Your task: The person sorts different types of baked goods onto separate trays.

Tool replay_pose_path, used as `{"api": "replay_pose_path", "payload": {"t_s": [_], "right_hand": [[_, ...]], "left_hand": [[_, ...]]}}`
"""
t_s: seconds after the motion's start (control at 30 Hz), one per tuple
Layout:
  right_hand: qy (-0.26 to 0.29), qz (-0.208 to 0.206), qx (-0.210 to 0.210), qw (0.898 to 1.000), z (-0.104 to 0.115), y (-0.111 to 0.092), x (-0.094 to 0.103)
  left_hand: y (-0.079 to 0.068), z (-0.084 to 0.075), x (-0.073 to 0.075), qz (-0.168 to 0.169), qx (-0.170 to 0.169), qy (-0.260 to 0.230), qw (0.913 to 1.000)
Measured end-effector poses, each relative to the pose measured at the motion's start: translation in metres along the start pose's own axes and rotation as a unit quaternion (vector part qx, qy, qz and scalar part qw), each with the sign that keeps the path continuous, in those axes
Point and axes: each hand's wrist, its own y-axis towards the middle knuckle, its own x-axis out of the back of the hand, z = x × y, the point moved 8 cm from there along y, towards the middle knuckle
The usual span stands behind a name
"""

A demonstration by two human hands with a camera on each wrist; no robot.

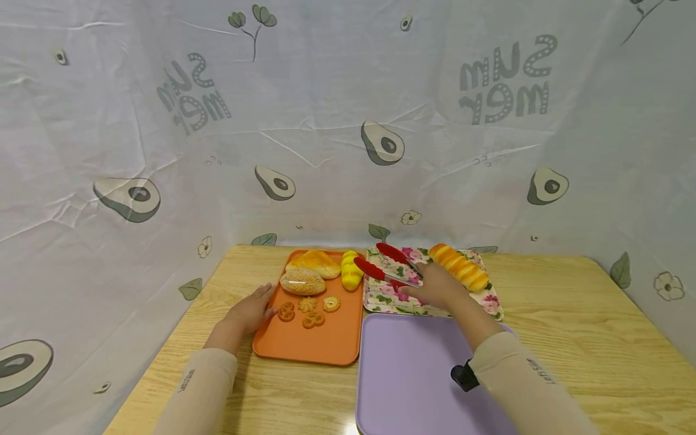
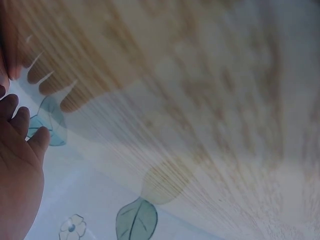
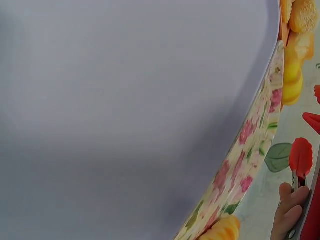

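Note:
My right hand (image 1: 439, 286) grips a pair of tongs (image 1: 401, 279) with red tips, held above the floral tray (image 1: 383, 300). The tips are spread apart and point left, with nothing between them. In the right wrist view, fingers (image 3: 287, 212) curl round the metal arms. A long striped bread (image 1: 459, 267) lies on the floral tray beside this hand. My left hand (image 1: 249, 312) rests at the left edge of the orange tray (image 1: 326, 347), its fingers extended. That tray bears a yellow twisted bread (image 1: 351, 270), a sesame bun (image 1: 302, 282), a golden bread (image 1: 313, 263) and several cookies (image 1: 307, 304).
A purple tray (image 1: 413, 368) lies in front of the floral tray, to the right of the orange one. All three sit on a wooden table (image 1: 576, 338). A printed curtain (image 1: 337, 109) hangs behind the table and along its sides.

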Motion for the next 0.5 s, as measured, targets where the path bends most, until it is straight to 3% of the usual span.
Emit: {"api": "replay_pose_path", "payload": {"t_s": [0.33,0.5], "right_hand": [[0.008,0.02,-0.014,1.0,0.015,0.005,-0.014],[-0.014,0.018,-0.013,1.0,0.02,0.009,-0.02]], "left_hand": [[0.002,-0.002,-0.002,0.007,0.002,-0.001,1.0],[0.001,-0.002,-0.001,0.007,0.004,0.001,1.0]]}}
